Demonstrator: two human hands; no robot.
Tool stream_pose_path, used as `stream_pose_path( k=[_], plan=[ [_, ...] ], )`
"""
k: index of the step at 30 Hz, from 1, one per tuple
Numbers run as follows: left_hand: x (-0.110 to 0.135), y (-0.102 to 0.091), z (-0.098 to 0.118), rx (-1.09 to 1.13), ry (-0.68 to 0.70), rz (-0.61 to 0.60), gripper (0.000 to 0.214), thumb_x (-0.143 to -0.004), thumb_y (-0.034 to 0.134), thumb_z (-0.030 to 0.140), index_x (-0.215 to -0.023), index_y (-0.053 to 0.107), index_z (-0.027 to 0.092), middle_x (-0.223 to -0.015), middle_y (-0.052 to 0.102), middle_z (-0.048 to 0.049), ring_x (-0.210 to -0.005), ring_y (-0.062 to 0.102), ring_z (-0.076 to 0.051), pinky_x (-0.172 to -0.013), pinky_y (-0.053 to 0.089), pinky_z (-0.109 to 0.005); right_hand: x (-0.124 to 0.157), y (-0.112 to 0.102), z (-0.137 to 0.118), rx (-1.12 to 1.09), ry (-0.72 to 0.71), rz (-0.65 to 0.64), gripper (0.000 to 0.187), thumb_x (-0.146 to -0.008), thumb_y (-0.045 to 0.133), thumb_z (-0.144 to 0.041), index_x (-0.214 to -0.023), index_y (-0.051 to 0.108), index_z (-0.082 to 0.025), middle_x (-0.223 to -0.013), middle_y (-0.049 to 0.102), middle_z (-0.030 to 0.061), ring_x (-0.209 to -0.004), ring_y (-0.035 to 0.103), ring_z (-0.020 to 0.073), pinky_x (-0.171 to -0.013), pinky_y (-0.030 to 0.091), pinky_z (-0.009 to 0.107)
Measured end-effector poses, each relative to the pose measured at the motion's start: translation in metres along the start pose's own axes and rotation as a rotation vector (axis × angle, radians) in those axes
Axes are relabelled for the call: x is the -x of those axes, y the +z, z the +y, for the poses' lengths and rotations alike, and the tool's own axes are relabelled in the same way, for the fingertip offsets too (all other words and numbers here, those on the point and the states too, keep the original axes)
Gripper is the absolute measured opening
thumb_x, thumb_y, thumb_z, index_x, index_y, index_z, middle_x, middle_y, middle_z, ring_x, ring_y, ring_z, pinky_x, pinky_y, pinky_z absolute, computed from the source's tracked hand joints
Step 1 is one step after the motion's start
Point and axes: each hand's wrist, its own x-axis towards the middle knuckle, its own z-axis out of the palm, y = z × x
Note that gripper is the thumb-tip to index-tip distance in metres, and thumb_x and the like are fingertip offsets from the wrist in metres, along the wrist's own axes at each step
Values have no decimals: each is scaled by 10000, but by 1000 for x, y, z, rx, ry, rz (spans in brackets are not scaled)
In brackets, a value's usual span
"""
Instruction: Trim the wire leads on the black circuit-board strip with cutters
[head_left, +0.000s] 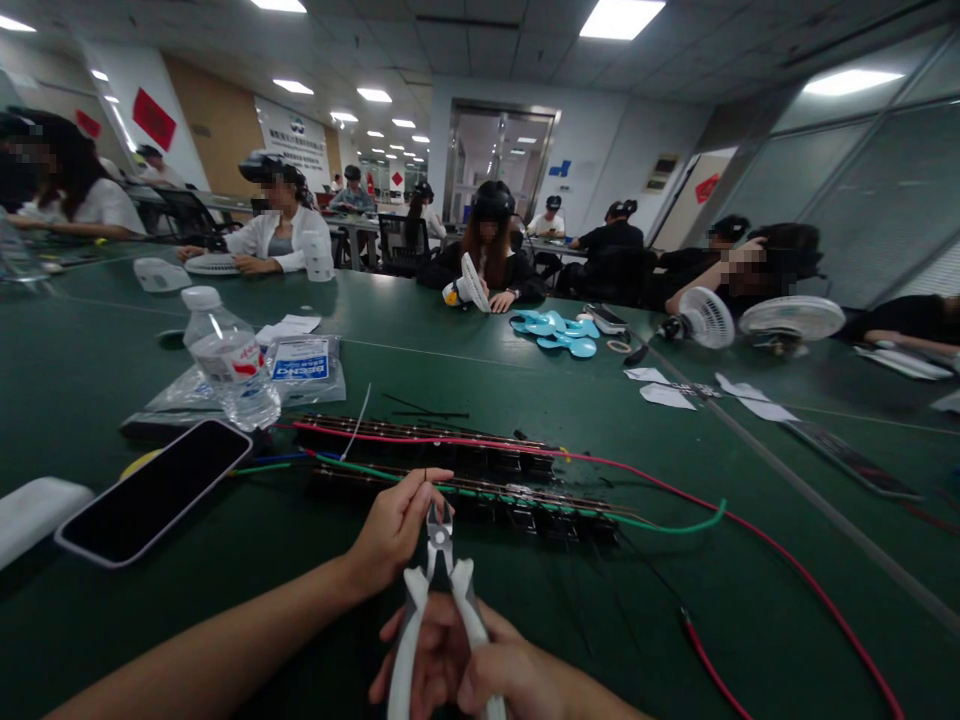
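Note:
My right hand (pixel 480 665) grips the white handles of a pair of side cutters (pixel 439 590), jaws pointing up and away from me. My left hand (pixel 394 530) is pinched shut just left of the jaws, holding something thin and dark that I cannot make out, close to the cutter tips. Just beyond lie two long dark terminal strips (pixel 480 480) on the green table (pixel 675 620). A red wire (pixel 675 490) and a green wire (pixel 667 527) run along them and trail off to the right.
A black phone (pixel 154 490) and a white object (pixel 34 510) lie at left, with a water bottle (pixel 229 365) and plastic bags behind. Several people sit across the table with small fans (pixel 705 318), blue fan blades (pixel 559 333) and paper scraps.

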Motion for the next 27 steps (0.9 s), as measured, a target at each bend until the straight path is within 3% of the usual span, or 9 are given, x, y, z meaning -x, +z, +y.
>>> stream_pose_path(
  k=[9,14,20,27],
  plan=[
    [-2,1,1,-80,-53,111,423,-934,279,383,-1211,468,126,-613,627,-13,-520,582,-122,-512,449,-213,-1,1,-4,-14,16,0,620,-467,483,-117,-1085,525,-93,-952,635,136,-702,564,135,-651,416,245],
    [-2,2,0,-124,-50,114,397,-935,269,376,-1121,517,129,-607,618,-15,-504,568,-119,-495,441,-210,2,1,-2,-62,0,15,641,-447,484,-84,-1087,532,-81,-944,637,138,-692,574,138,-652,417,245],
    [2,0,-2,-154,5,45,354,-933,276,349,-980,558,142,-656,613,-23,-545,560,-118,-538,440,-221,2,-1,-2,-49,-13,-3,648,-453,479,-91,-1099,520,-73,-936,632,143,-696,573,134,-646,416,238],
    [11,-8,4,-132,-6,-206,386,-921,292,383,-1026,576,143,-731,604,-45,-545,518,-115,-512,411,-211,3,-2,-6,-37,16,-53,677,-453,458,-121,-1126,502,-59,-994,620,172,-732,571,156,-690,415,277]
  ],
)
